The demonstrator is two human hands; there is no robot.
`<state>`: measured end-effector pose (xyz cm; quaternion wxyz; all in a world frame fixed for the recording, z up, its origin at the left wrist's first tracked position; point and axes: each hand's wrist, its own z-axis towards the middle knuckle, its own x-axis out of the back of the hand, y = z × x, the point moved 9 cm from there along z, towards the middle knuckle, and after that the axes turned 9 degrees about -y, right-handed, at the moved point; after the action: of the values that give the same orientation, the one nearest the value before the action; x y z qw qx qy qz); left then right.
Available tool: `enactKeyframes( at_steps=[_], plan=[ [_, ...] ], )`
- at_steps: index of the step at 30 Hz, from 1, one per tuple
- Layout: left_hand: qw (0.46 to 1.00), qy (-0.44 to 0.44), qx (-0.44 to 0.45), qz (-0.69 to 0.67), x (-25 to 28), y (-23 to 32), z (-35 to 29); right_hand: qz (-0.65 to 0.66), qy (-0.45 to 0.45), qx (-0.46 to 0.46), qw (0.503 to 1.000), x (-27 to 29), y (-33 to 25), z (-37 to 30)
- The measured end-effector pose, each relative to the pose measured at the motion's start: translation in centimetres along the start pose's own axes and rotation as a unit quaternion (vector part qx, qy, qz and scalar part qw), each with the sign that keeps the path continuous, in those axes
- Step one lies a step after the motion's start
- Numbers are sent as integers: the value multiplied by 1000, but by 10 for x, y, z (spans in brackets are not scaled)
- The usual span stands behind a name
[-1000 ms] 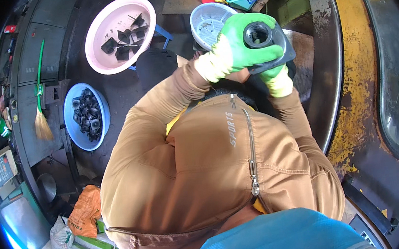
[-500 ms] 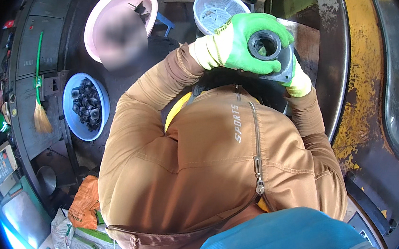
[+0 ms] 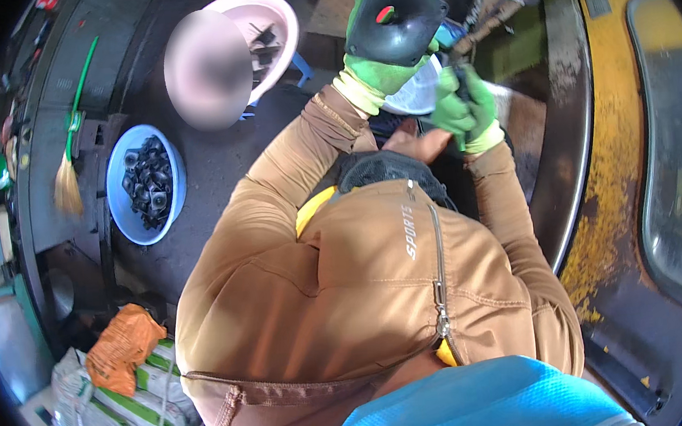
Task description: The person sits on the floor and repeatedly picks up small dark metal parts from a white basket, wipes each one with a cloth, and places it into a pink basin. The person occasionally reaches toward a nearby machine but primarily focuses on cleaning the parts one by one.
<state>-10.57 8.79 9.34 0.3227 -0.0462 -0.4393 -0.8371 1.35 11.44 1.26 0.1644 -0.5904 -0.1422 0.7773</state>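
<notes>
My left hand [image 3: 377, 76], in a green glove with a pale yellow cuff, grips a black plastic funnel-shaped part [image 3: 399, 33] with a square flange. The flange faces up, and red shows through its central hole. Lower and to the right is my gloved right hand [image 3: 471, 114], apart from the part. Its fingers are closed round a slim dark thing whose kind I cannot make out. Beneath both hands is a pale perforated basket [image 3: 418, 95], partly hidden by the left hand.
A blue basin [image 3: 113, 194] at left holds several black parts. Farther back, a pink basin [image 3: 290, 29] on a blue stand holds more, partly blurred. A green-handled broom [image 3: 67, 186] leans at far left. Sacks [image 3: 122, 415] lie lower left; a worn yellow machine [image 3: 601, 188] borders the right.
The black part has turned from its round collar to its square flange and moved up and left in my left hand. My right hand has come away from it, down and left.
</notes>
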Motion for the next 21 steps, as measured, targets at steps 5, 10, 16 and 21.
enactKeyframes(
  at_steps=[5,10,16,21],
  plan=[
    [872,103,99,-468,24,-80,-25,-549,412,-92,721,94,-79,-5],
    [844,201,112,-485,81,-122,-85,-687,393,-194,580,135,-43,5],
    [614,524,217,-549,165,-231,-315,-534,435,-179,703,182,7,-54],
    [577,403,708,57,235,-234,-561,-370,514,-163,756,192,17,-101]
  ],
)
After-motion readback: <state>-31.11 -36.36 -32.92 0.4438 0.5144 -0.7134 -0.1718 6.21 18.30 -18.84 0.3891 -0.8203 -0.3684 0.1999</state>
